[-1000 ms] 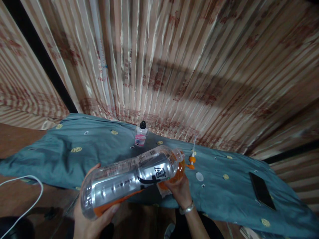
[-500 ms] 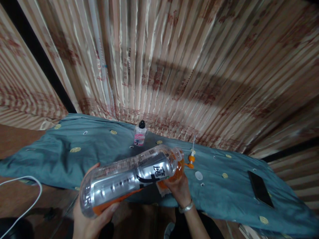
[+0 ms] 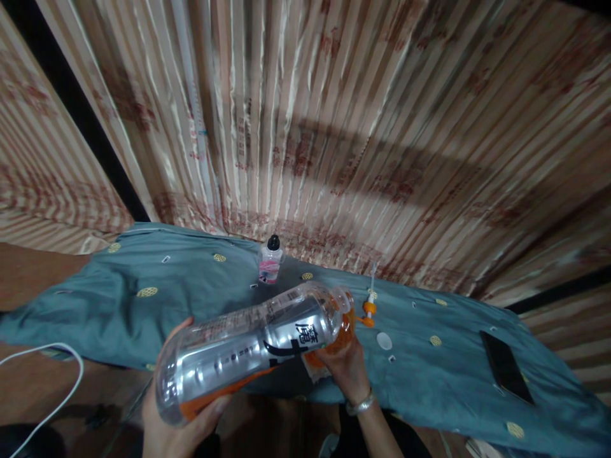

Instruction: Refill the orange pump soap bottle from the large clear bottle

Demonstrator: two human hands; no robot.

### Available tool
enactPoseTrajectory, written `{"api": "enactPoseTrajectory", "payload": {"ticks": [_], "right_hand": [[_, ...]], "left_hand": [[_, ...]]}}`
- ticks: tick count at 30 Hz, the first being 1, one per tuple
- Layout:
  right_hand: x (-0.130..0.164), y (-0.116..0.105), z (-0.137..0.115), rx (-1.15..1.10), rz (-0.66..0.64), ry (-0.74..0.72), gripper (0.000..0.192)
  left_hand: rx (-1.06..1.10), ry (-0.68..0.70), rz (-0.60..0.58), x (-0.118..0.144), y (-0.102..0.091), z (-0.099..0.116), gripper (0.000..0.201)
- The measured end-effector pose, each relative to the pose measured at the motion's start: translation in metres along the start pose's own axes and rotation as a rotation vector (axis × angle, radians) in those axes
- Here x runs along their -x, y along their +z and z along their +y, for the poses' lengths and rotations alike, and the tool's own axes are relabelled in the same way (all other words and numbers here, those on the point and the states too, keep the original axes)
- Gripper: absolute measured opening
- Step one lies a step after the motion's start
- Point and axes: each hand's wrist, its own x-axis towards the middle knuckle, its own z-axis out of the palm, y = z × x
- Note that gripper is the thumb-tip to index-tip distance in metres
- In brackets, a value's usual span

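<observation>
My left hand (image 3: 172, 423) is wrapped round the base of a large clear plastic bottle (image 3: 238, 350) with a silver label and black characters. The bottle lies tilted over, its open neck pointing right and slightly up in the picture. At that neck, my right hand (image 3: 348, 369), with a silver bracelet at the wrist, is closed round an orange see-through container (image 3: 341, 336). The bottle's neck and my fingers partly hide this container. Just right of it, an orange pump head (image 3: 369, 309) with a clear tube lies on the cloth, near a white disc (image 3: 384, 341).
Blue-green patterned cloth (image 3: 191, 273) covers the surface ahead of me. A small clear bottle with a black cap (image 3: 270, 264) stands at the back. A black phone (image 3: 506, 367) lies right. Striped curtain (image 3: 305, 127) hangs behind; a white cable (image 3: 71, 375) loops at left.
The whole view has shifted slightly. Both hands keep their holds, and the large bottle stays tilted against the orange container with little visible difference.
</observation>
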Motion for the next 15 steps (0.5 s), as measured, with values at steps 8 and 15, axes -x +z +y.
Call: {"api": "enactPoseTrajectory", "payload": {"ticks": [8,15], "right_hand": [[0.0002,0.0026,0.0050,0.070,0.027,-0.041,0.059],[0.0001,0.0018,0.0008,0.025,0.001,-0.013,0.056]], "left_hand": [[-0.004,-0.038,0.014,0.0047,0.0021,0.0076,0.107],[-0.024,0.012,0.007,0.0014,0.0005,0.0004,0.114]]}}
